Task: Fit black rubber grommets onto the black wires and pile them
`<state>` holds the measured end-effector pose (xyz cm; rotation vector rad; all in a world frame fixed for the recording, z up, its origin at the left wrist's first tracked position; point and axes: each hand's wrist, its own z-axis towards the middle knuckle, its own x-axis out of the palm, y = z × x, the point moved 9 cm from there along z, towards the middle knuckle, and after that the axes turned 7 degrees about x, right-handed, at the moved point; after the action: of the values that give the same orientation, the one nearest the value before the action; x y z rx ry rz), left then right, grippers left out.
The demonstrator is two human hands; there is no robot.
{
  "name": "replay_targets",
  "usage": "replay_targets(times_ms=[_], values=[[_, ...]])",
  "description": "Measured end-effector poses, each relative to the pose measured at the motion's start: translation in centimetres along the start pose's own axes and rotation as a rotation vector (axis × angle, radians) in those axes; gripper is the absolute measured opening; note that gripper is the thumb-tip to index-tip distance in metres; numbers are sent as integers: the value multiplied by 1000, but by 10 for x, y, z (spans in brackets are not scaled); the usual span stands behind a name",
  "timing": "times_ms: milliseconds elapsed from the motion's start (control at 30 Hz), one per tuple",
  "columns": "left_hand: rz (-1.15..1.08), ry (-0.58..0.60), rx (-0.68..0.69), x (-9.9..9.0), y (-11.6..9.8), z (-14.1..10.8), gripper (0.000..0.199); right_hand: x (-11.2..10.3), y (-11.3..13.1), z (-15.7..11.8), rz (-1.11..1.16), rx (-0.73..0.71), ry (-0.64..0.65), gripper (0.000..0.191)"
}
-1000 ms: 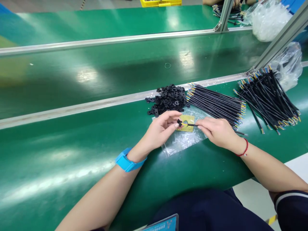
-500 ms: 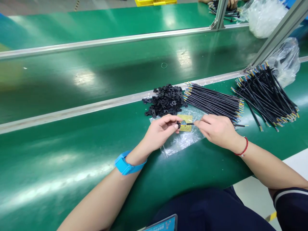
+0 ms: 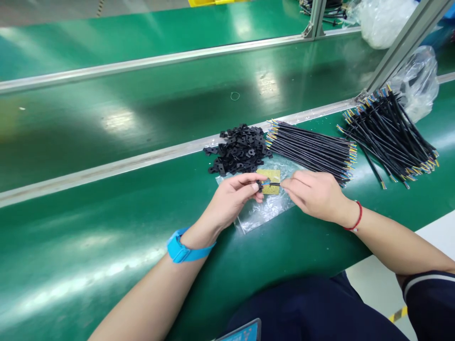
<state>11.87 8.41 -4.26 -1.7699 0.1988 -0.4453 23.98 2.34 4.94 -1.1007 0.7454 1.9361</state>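
My left hand [image 3: 236, 194] pinches a small black piece [image 3: 259, 185] at the coloured wire end of a black cable [image 3: 275, 184]. The cable's other part is in the closed fingers of my right hand [image 3: 314, 194]. Beneath the cable lies a yellow square pad [image 3: 273, 176] on a clear plastic bag [image 3: 256, 217]. Just beyond my left hand is a heap of flat black pieces [image 3: 241, 149]. A row of black cables [image 3: 309, 149] with bare coloured ends lies beyond my right hand.
Farther right, another pile of black cables [image 3: 394, 137] lies beside a clear plastic bag [image 3: 421, 85]. A metal rail [image 3: 159, 155] runs along the green table [image 3: 88, 237], and a slanted metal post [image 3: 398, 52] rises at the right. A thin ring [image 3: 235, 96] lies beyond the rail.
The view has shifted slightly. My right hand is a little closer to my left along the cable, and the cable end that stuck out right of my right hand no longer shows.
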Motion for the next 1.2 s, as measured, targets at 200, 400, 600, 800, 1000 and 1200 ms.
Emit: replay_targets(times_ms=[200,400,600,800,1000,1200], values=[[106,65,205,0,-15,0,31,18,-24,1,512,205,201,19],[361,88,375,10,-25,-10,30,26,-27,0,608,254,263,12],[170,-18,167,12,-10,-9,22,13,-14,-1,199,133,102,22],[231,8,230,17,-10,-14,17,23,-11,-4,229,167,250,28],[654,161,566,39,-39,-27,12,45,-18,-7,711,394,495,23],[534,99,516,30,-37,-22,22,43,-22,-4,698,380,395,20]])
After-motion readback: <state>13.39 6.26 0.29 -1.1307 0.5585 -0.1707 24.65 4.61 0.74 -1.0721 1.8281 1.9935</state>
